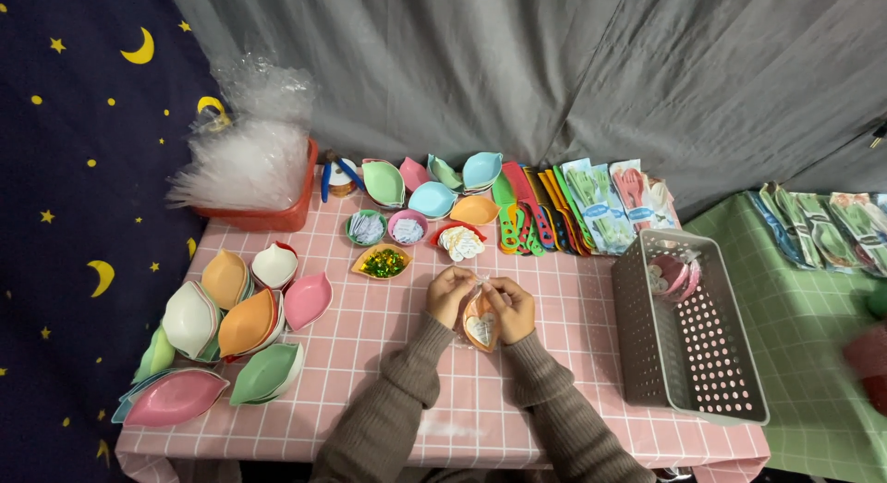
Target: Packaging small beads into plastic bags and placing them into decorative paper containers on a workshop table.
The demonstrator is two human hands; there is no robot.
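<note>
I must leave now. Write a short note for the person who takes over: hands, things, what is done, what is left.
Left hand and right hand: both hold one orange leaf-shaped dish in a clear bag, over the pink checked table.
Done: some packed items lie in the grey basket on the right.
Left: stacks of loose dishes on the left, small bowls of inserts ahead.

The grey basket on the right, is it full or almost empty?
Almost empty. The grey basket shows bare holed floor over most of its length; only a few pink and white pieces lie at its far end.
</note>
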